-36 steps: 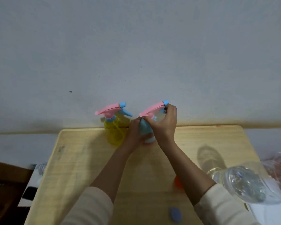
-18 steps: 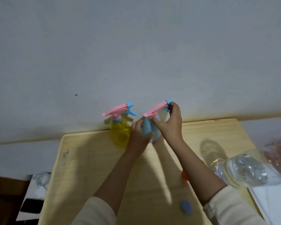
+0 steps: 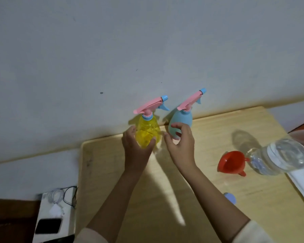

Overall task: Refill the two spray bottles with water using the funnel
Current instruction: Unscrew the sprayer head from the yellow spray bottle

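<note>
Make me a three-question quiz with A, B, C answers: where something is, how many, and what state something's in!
1. Where is the red plastic funnel? A) in a bottle's neck B) on the wooden table beside the clear plastic water bottle C) on the floor
2. How many spray bottles are there? A) one B) two C) three
3. The pink trigger tops are: A) both on their bottles B) both off C) one off

1B, it lies beside that bottle; 2B, the see-through yellow spray bottle and the pale blue spray bottle; 3A, each top sits on its bottle's neck.
</note>
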Motion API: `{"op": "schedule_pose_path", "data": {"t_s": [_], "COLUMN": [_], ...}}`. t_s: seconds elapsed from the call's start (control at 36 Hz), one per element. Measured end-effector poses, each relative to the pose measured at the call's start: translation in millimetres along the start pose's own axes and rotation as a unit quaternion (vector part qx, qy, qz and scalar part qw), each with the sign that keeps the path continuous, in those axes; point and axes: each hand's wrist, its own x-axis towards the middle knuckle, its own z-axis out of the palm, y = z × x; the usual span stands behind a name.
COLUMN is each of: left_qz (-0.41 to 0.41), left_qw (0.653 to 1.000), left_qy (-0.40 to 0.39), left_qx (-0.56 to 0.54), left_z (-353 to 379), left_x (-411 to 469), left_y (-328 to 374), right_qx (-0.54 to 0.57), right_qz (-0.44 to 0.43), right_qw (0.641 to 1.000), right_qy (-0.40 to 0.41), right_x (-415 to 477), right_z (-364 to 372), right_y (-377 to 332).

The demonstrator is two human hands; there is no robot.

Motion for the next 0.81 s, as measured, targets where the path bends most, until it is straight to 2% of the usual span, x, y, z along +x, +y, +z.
{"op": "schedule_pose_path", "data": {"t_s": [0.17,0.33,0.5,0.67,0.81], "left_qz": [0.044,0.000,0.066,0.112,0.152], "left_qw": [0.994,0.991,0.993,0.980,0.970], "left_qy": [-0.093,-0.135,-0.097,-0.148,-0.188], "left_qx": [0.024,-0.024,-0.032,-0.068,-0.040], "left_z": [1.5,-3.9,-6.9,-7.9,-11.1], "left_x": [27.5,21.4,-6.2,-26.0,-43.4], "left_y": [-17.6,-27.2,-28.9,-13.1,7.5], "right_qx": [0.002,0.000,0.068,0.128,0.195], "right_qz": [-0.041,-0.036,-0.009,0.036,0.065], "right_qw": [0.997,0.999,0.997,0.990,0.978], "right_qy": [-0.067,-0.021,0.024,0.035,0.026], "right_x": [17.4,18.8,1.5,-2.2,-4.5], "right_z": [40.5,54.0,45.0,18.1,-12.4], "right_y": [-29.2,-39.9,-46.8,-53.6,-52.5]}}
